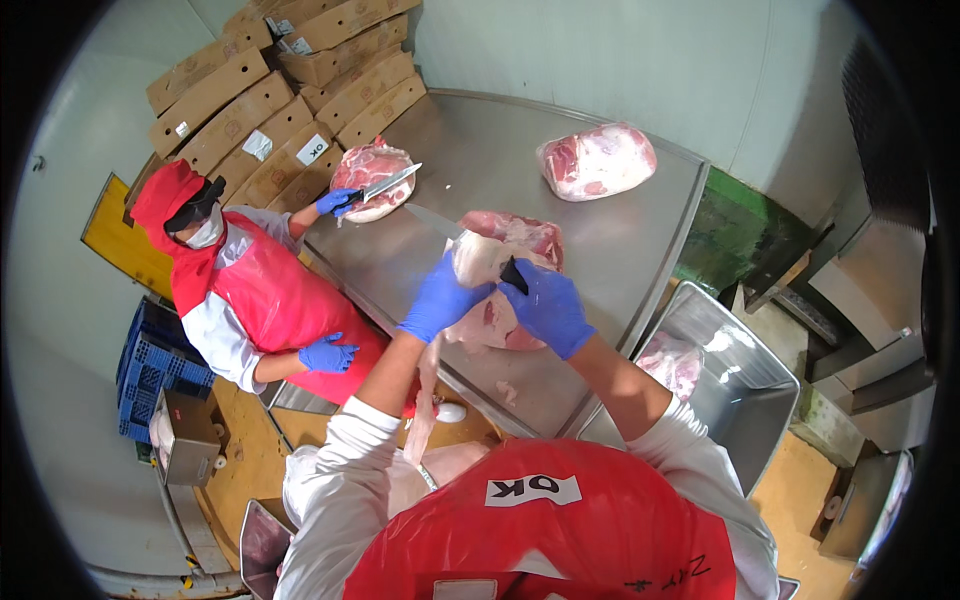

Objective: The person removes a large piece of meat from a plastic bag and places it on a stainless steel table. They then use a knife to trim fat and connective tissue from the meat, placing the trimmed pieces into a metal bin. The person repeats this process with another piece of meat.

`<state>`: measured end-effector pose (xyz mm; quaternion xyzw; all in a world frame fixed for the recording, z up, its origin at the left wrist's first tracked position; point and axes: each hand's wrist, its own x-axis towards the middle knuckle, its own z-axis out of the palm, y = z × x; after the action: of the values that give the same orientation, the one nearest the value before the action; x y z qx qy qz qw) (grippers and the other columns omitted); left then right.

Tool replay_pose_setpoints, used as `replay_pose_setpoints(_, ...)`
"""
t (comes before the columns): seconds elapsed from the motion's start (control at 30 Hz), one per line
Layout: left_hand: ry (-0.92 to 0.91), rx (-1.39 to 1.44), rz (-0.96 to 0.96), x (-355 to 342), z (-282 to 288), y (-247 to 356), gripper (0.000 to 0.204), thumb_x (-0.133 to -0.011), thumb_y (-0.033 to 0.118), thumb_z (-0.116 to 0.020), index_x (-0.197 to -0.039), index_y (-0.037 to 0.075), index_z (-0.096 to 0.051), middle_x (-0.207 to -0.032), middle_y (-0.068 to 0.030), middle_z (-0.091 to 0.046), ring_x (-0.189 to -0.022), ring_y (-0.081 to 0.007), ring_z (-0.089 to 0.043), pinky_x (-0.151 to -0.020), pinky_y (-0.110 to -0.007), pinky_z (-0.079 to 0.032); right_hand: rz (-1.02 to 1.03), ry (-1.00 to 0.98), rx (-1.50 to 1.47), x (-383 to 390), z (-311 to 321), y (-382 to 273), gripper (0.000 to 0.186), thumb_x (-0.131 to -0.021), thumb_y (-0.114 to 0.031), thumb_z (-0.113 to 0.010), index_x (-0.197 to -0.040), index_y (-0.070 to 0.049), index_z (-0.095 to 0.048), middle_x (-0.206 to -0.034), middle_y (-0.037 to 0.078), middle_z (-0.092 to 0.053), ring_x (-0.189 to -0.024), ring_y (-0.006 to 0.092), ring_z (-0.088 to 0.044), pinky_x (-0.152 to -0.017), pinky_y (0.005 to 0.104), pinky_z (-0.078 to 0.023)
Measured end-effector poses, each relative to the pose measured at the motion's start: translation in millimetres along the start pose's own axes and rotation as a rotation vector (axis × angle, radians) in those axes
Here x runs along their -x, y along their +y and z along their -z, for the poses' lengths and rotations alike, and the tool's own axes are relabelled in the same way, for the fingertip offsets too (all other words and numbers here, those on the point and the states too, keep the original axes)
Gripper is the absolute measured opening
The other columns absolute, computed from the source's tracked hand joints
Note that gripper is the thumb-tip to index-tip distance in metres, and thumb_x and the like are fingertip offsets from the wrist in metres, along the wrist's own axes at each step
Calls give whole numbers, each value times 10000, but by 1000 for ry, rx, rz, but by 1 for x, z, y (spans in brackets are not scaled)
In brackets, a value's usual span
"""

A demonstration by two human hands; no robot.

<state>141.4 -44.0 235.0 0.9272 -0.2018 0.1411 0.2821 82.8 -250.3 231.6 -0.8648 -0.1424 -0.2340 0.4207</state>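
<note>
A large piece of pink raw meat (520, 232) with pale fat lies on the steel table (480, 130) in front of me. My left hand (440, 300), in a blue glove, is closed on a pale flap of fat (480, 262) lifted at the meat. My right hand (547, 308), gloved likewise, grips the black handle of a knife (435, 220). Its blade points to the far left, partly hidden behind the flap. A long pale strip (424, 395) hangs below my left hand, over the table's near edge.
At the left, a co-worker in a red apron (300, 310) holds a knife (388, 182) over another meat piece (372, 160). More meat (598, 162) lies at the far right of the table. A steel bin (745, 400) stands right; cardboard boxes (235, 120) are stacked behind; blue crates (155, 375) stand left.
</note>
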Motion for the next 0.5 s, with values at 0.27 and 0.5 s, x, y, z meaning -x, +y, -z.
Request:
replay_pose_setpoints(0.27, 140, 364, 232, -30, -45, -42, 225, -887, 114, -631, -1039, -24, -723, -819, -114, -721, -750, -249, -693, -686, -357, -543, -192, 182, -2, 95, 53, 32, 277, -912, -243, -678, -1087, -29, -658, -914, 203, -695, -845, 386, -695, -710, 444, -544)
replay_pose_setpoints(0.5, 82, 357, 227, -46, 21, -41, 228, -836, 97, -641, -998, -37, -730, -761, -84, -700, -656, -137, -631, -628, -318, -515, -215, 479, 139, -24, 166, 72, 387, -900, -327, -703, -1038, 30, -642, -780, 233, -643, -636, 314, -591, -650, 419, -485)
